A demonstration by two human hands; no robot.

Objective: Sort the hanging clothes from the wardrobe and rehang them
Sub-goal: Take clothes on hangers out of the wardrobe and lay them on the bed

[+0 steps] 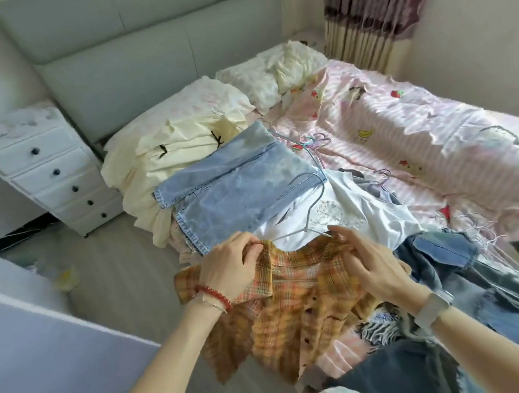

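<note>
The left hand pinches the collar of the orange plaid shirt with curled fingers. The right hand holds the other side of the collar, its fingers half bent, near the end of a thin wire hanger. The shirt hangs over the near edge of the bed, above the grey floor. Behind it lie light blue jeans, a white top and a cream garment. Free floor lies at the left, up to the white drawers.
</note>
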